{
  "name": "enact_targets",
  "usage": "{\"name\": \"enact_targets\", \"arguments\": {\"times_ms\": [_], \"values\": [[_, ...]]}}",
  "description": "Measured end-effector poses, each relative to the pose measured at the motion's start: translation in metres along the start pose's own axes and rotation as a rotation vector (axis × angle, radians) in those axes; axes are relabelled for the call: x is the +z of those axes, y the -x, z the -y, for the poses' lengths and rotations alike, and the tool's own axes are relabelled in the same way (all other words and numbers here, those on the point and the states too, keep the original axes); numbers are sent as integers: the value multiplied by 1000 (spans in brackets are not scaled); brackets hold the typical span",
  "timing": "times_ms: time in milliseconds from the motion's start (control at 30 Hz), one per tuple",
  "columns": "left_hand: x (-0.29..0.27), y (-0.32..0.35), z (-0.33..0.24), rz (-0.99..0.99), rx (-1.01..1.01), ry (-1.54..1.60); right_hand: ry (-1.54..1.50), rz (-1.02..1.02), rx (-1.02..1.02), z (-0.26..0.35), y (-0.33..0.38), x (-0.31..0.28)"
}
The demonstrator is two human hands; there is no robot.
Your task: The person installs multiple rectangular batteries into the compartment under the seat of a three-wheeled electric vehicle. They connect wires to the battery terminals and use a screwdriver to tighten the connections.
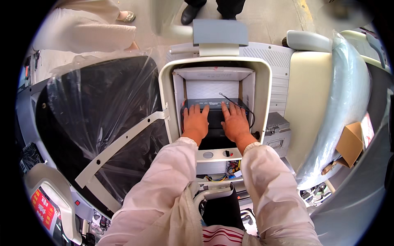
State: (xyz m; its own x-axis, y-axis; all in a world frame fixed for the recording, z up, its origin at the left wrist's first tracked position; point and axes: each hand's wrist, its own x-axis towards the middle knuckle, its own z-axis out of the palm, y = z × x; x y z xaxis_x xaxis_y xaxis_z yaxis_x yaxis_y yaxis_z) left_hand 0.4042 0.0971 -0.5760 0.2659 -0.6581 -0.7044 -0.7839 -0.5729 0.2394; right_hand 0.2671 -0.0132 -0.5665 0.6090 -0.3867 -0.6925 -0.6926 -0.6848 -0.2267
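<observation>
Nearest, sleeves: white, coming in from the lower edge
Left hand [195,121]: open, flat, palm down on the black box [215,117]
Right hand [234,121]: open, flat on the same box
Box: inside the white housing [164,88]
Cable [249,112]: just right of the right hand
Farther: black shoe [190,14] on the floor

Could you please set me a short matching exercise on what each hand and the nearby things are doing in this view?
Things:
1. left hand
2. right hand
3. thin black cable
4. cardboard box

Places:
A. far right, beside the plastic-wrapped grey panel
B. flat on the left part of the dark box
C. curving past the right hand inside the white housing
D. flat on the right part of the dark box

Pairs: 1-B, 2-D, 3-C, 4-A
</observation>
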Motion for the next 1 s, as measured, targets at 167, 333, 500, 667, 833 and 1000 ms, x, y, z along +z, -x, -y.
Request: {"name": "enact_targets", "arguments": {"times_ms": [167, 333, 500, 667, 833, 1000], "values": [[31, 49, -20, -342, -165, 250, -256, -191, 70, 26, 36, 9], [77, 58, -1, -81, -1074, 1064, -731, -233, 233, 58, 75, 22], [68, 36, 3, -323, -1331, 1388, -884, -148, 156, 74, 72, 41], [76, 38, -1, -339, -1251, 1294, -931, -86, 150, 83, 55, 41], [98, 48, 14, -394, -1132, 1149, -375, -322, -110, 80, 26, 17], [98, 49, 11, -382, -1146, 1188, -66, -119, -199, 42, -8, 15]]}}
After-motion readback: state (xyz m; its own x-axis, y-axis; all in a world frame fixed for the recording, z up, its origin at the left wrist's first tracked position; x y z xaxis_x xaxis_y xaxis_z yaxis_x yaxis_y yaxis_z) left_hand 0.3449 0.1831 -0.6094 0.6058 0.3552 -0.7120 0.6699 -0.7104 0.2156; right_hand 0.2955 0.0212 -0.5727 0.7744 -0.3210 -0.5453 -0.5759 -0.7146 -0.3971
